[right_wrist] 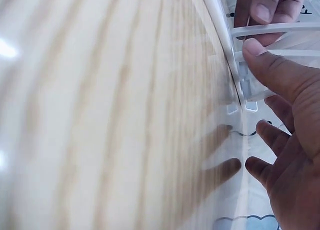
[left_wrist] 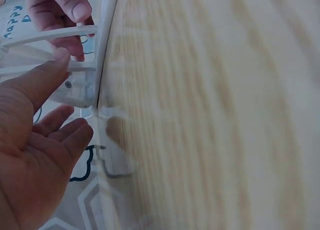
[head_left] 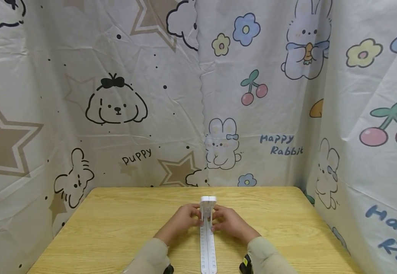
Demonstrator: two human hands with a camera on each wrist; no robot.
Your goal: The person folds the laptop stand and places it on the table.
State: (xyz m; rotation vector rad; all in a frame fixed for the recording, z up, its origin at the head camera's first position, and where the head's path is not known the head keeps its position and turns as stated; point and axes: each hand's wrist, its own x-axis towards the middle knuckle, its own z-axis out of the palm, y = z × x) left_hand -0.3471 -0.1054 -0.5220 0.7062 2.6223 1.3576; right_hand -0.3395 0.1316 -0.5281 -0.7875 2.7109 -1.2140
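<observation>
A white plastic stand (head_left: pixel 208 247) lies on the table with its long, slotted base running toward me. At its far end, two thin side struts rise to a wider white top piece (head_left: pixel 208 199). My left hand (head_left: pixel 184 219) pinches the left strut, its thumb (left_wrist: pixel 61 57) against the strut in the left wrist view. From the other side my right hand (head_left: pixel 232 223) pinches the right strut, with its thumb (right_wrist: pixel 254 47) on it in the right wrist view. The remaining fingers of both hands are loosely spread below. Part of the fingertips' contact is hidden behind the struts.
The light wood-grain table (head_left: pixel 123 224) extends to both sides of the stand. A printed cloth (head_left: pixel 171 95) hangs behind the table and along its left and right sides.
</observation>
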